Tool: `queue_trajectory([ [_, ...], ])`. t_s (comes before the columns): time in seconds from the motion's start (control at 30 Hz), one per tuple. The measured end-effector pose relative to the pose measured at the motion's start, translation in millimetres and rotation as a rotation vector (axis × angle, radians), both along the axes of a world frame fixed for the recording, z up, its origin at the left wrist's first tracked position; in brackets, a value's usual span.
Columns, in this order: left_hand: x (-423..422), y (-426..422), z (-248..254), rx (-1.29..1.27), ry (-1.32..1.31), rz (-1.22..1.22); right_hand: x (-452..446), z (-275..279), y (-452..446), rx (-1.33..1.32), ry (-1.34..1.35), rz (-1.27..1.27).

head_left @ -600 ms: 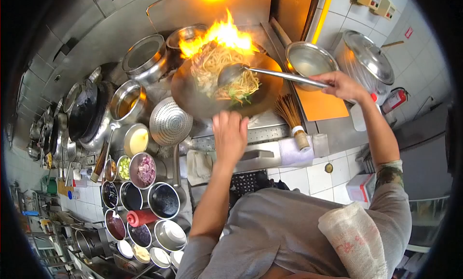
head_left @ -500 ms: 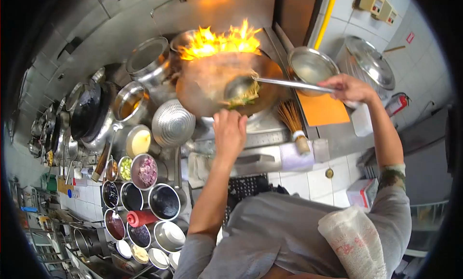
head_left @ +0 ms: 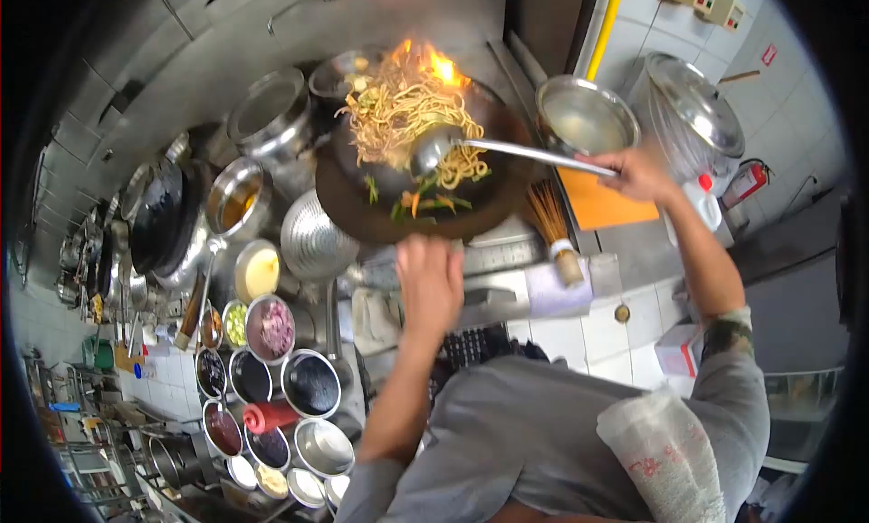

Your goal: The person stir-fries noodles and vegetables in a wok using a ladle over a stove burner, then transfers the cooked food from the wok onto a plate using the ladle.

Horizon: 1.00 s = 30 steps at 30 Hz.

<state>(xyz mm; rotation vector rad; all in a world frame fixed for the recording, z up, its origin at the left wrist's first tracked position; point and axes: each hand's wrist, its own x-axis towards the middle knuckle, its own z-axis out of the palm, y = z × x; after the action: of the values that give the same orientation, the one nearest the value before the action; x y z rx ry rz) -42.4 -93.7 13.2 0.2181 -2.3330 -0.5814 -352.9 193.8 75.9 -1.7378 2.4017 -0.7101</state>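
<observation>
My left hand (head_left: 429,283) is closed at the near rim of a large dark wok (head_left: 507,184); what its fingertips hold is partly hidden. My right hand (head_left: 638,173) grips the handle of a long metal ladle (head_left: 534,155), whose bowl is among the noodles. The noodles (head_left: 398,116) lie heaped toward the far side of the wok, some lifted at its far edge. Green and orange vegetable strips (head_left: 430,204) sit nearer to me. Small flames (head_left: 444,68) rise behind the noodles.
A perforated strainer (head_left: 315,236) and a pot of brown liquid (head_left: 237,202) stand left of the wok. Several ingredient containers (head_left: 310,383) are at lower left. On the right are a metal bowl (head_left: 588,120), a bamboo brush (head_left: 554,233) and a lidded pot (head_left: 692,111).
The flames have shrunk. The noodles have been tossed up and spread toward the far left, and the wok's near rim and my left hand are lower in view.
</observation>
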Motion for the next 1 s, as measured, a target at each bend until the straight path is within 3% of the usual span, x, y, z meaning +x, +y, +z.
queue_trajectory([
  [0.1,-35,-13,9,0.010,0.037,0.020,22,72,-27,0.489,-0.520,-0.401],
  [0.17,-48,-23,-12,0.007,0.017,0.033,8,58,-42,0.426,-0.282,-0.284],
  [0.23,-51,-21,-46,0.015,-0.057,0.048,-16,0,-46,0.113,0.123,0.052],
  [0.37,-7,-3,-78,0.037,-0.100,-0.019,50,39,-59,0.380,0.256,-0.349],
  [0.47,-12,-3,-12,-0.006,0.010,0.005,19,42,-28,0.190,0.111,-0.161],
  [0.53,-11,2,14,0.003,0.008,0.023,2,39,-15,0.107,-0.239,-0.081],
  [0.63,-50,-13,5,0.027,-0.008,0.052,6,74,-40,0.466,-0.330,-0.259],
  [0.73,-55,-20,-57,0.037,-0.058,0.091,-4,20,-54,0.174,0.106,-0.025],
  [0.83,-20,-4,-71,0.053,-0.090,0.050,35,30,-60,0.282,0.287,-0.273],
  [0.87,-2,4,-68,0.058,-0.074,0.020,51,51,-58,0.361,0.238,-0.354],
  [1.0,-23,-14,-12,0.063,-0.015,0.006,11,53,-5,0.211,-0.036,-0.176],
])
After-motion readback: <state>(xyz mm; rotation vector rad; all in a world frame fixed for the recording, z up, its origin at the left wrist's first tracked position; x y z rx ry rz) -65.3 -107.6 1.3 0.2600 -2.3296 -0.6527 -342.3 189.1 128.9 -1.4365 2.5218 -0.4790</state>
